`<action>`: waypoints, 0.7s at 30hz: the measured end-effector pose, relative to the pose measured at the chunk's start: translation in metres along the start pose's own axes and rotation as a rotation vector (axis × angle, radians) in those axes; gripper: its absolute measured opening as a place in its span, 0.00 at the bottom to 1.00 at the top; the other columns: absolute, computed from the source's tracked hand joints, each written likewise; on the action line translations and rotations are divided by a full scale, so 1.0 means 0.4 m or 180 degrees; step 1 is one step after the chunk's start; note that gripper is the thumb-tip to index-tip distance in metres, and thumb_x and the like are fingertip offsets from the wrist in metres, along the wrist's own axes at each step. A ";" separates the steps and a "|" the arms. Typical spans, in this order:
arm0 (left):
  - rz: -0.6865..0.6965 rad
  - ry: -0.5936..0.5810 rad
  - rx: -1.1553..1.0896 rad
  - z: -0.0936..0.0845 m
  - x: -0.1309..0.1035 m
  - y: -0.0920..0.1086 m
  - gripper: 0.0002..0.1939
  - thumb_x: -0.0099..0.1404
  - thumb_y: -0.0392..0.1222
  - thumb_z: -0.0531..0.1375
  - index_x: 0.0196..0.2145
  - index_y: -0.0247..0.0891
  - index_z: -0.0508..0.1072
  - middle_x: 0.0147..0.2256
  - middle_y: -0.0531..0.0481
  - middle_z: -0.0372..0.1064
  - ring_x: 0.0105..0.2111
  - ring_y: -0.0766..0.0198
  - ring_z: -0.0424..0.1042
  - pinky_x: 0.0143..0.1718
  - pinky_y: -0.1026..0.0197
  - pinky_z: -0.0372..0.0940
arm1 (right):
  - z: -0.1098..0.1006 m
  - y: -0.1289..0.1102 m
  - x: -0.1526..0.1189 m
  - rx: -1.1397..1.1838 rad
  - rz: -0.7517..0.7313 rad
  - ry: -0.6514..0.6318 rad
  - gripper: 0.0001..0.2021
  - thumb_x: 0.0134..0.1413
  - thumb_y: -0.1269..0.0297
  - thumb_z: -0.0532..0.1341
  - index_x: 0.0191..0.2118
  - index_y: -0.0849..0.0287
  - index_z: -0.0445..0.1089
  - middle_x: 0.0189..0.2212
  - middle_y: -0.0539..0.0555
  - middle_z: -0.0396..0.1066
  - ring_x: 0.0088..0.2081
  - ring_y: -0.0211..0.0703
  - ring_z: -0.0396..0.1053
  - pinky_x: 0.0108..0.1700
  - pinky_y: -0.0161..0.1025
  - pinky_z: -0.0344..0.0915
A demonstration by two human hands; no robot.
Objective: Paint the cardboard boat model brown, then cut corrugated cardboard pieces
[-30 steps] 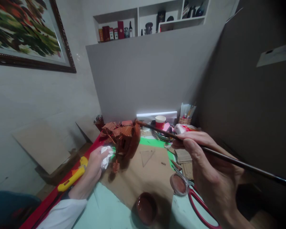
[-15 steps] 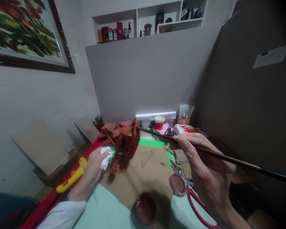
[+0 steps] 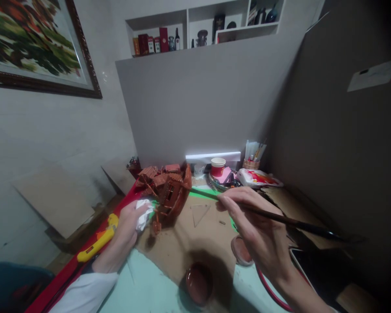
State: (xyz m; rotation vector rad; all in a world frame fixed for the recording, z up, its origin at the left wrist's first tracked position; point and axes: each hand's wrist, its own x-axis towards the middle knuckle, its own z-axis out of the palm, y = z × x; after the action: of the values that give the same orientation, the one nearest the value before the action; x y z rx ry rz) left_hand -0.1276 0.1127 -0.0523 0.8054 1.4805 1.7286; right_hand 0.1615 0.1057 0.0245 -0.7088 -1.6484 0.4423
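A framed painting (image 3: 35, 43) hangs on the pale left wall (image 3: 52, 139). A grey panel (image 3: 198, 100) backs the counter (image 3: 143, 287), with a lit strip lamp (image 3: 213, 156) at its foot. White shelves (image 3: 202, 21) above hold bottles.

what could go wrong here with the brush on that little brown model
The model stands tilted, held only by the left hand through a wad of tissue; a push from the brush might shift it. The right hand hangs above the open paint dish and could knock it. The long brush handle points toward the right wall and may bump it.
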 end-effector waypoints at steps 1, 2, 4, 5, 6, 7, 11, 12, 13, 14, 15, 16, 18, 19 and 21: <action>-0.0001 0.0022 0.0028 0.001 -0.001 0.000 0.20 0.41 0.44 0.72 0.31 0.29 0.75 0.22 0.51 0.71 0.19 0.70 0.64 0.19 0.69 0.55 | 0.002 0.003 0.001 -0.0027 0.0037 -0.0020 0.09 0.63 0.66 0.62 0.29 0.56 0.73 0.31 0.49 0.72 0.34 0.38 0.71 0.39 0.37 0.65; 0.0000 0.0043 0.0058 0.001 -0.001 0.001 0.20 0.42 0.44 0.71 0.31 0.29 0.75 0.22 0.51 0.72 0.19 0.70 0.64 0.19 0.69 0.55 | 0.003 0.005 0.002 -0.0035 0.0074 0.0003 0.09 0.63 0.65 0.62 0.30 0.56 0.73 0.31 0.49 0.72 0.34 0.38 0.71 0.39 0.37 0.65; 0.0020 0.0088 0.0128 0.004 -0.004 0.003 0.19 0.42 0.45 0.71 0.30 0.30 0.75 0.22 0.52 0.71 0.20 0.69 0.65 0.20 0.68 0.55 | 0.000 0.009 0.004 -0.0018 0.0170 0.0124 0.08 0.63 0.64 0.62 0.32 0.55 0.73 0.31 0.48 0.72 0.34 0.38 0.71 0.40 0.37 0.65; 0.0039 0.0121 0.0174 0.005 -0.004 0.005 0.19 0.42 0.46 0.71 0.30 0.30 0.75 0.21 0.52 0.71 0.19 0.69 0.64 0.20 0.68 0.55 | -0.002 0.011 0.004 -0.0012 0.0223 0.0172 0.07 0.63 0.63 0.62 0.33 0.55 0.74 0.32 0.48 0.73 0.34 0.38 0.72 0.40 0.37 0.65; 0.0064 0.0159 0.0226 0.006 -0.005 0.007 0.19 0.42 0.46 0.70 0.29 0.31 0.75 0.21 0.52 0.70 0.19 0.69 0.64 0.19 0.68 0.54 | -0.006 0.012 0.004 -0.0008 0.0273 0.0197 0.07 0.63 0.62 0.62 0.34 0.54 0.74 0.32 0.48 0.73 0.34 0.39 0.72 0.39 0.37 0.65; 0.0094 0.0205 0.0285 0.007 -0.004 0.009 0.19 0.42 0.47 0.70 0.29 0.31 0.75 0.20 0.52 0.70 0.19 0.68 0.63 0.20 0.67 0.54 | -0.010 0.013 0.003 -0.0004 0.0310 0.0206 0.06 0.63 0.61 0.62 0.34 0.53 0.74 0.33 0.48 0.73 0.35 0.39 0.72 0.39 0.37 0.66; 0.0247 0.0445 0.0578 0.007 0.011 0.004 0.18 0.41 0.48 0.68 0.28 0.33 0.73 0.19 0.53 0.68 0.19 0.67 0.62 0.20 0.65 0.54 | -0.029 0.018 -0.016 0.0031 0.0536 0.0266 0.07 0.62 0.59 0.63 0.34 0.52 0.76 0.33 0.47 0.74 0.35 0.39 0.73 0.39 0.35 0.67; 0.0294 0.0504 0.0657 0.006 0.017 0.000 0.18 0.41 0.48 0.68 0.27 0.33 0.73 0.19 0.54 0.67 0.19 0.67 0.61 0.20 0.65 0.53 | -0.033 0.020 -0.024 0.0040 0.0626 0.0308 0.07 0.62 0.59 0.64 0.34 0.53 0.76 0.33 0.48 0.74 0.35 0.38 0.73 0.38 0.34 0.67; 0.0342 0.0556 0.0741 0.006 0.023 -0.004 0.17 0.41 0.48 0.67 0.27 0.34 0.73 0.19 0.54 0.66 0.19 0.66 0.61 0.20 0.65 0.53 | -0.038 0.023 -0.034 0.0046 0.0713 0.0353 0.07 0.61 0.58 0.64 0.34 0.53 0.76 0.32 0.48 0.74 0.34 0.38 0.73 0.38 0.33 0.67; 0.0390 0.0599 0.0825 0.007 0.029 -0.008 0.16 0.42 0.48 0.67 0.26 0.34 0.72 0.19 0.55 0.65 0.19 0.66 0.60 0.20 0.64 0.52 | -0.043 0.028 -0.045 0.0052 0.0792 0.0390 0.08 0.61 0.57 0.64 0.34 0.53 0.76 0.32 0.48 0.74 0.34 0.38 0.73 0.38 0.32 0.67; 0.0439 0.0633 0.0912 0.008 0.035 -0.010 0.16 0.42 0.48 0.66 0.26 0.35 0.72 0.19 0.55 0.65 0.19 0.66 0.60 0.20 0.64 0.52 | -0.048 0.033 -0.055 0.0049 0.0854 0.0417 0.08 0.61 0.57 0.63 0.33 0.54 0.76 0.32 0.48 0.74 0.34 0.38 0.74 0.37 0.31 0.68; 0.0489 0.0658 0.1002 0.011 0.040 -0.012 0.16 0.42 0.49 0.66 0.26 0.35 0.71 0.19 0.55 0.64 0.19 0.66 0.60 0.20 0.64 0.52 | -0.053 0.039 -0.065 0.0041 0.0909 0.0436 0.09 0.60 0.56 0.63 0.33 0.54 0.76 0.31 0.48 0.74 0.33 0.38 0.74 0.37 0.31 0.68; 0.0584 0.0687 0.1195 0.018 0.047 -0.012 0.15 0.44 0.50 0.65 0.25 0.36 0.71 0.19 0.55 0.64 0.20 0.65 0.60 0.20 0.63 0.52 | -0.063 0.052 -0.082 0.0028 0.1020 0.0440 0.10 0.60 0.55 0.63 0.33 0.55 0.76 0.30 0.49 0.75 0.33 0.39 0.75 0.36 0.30 0.69; 0.0631 0.0694 0.1305 0.022 0.050 -0.010 0.15 0.44 0.50 0.64 0.25 0.37 0.71 0.20 0.55 0.64 0.20 0.64 0.61 0.21 0.63 0.52 | -0.069 0.058 -0.088 0.0032 0.1070 0.0435 0.10 0.59 0.55 0.64 0.33 0.55 0.76 0.30 0.50 0.75 0.33 0.39 0.75 0.36 0.31 0.69; 0.0742 0.0699 0.1564 0.033 0.054 0.000 0.14 0.45 0.51 0.63 0.25 0.38 0.70 0.20 0.54 0.64 0.21 0.63 0.61 0.21 0.62 0.52 | -0.080 0.066 -0.094 0.0049 0.1113 0.0470 0.10 0.59 0.55 0.64 0.33 0.56 0.76 0.31 0.51 0.75 0.34 0.41 0.76 0.36 0.32 0.70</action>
State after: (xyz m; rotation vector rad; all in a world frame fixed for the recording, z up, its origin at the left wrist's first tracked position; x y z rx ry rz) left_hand -0.1288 0.1379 -0.0501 1.1007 2.0774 1.6786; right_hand 0.2016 0.0970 -0.0139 -0.9998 -1.3838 0.6347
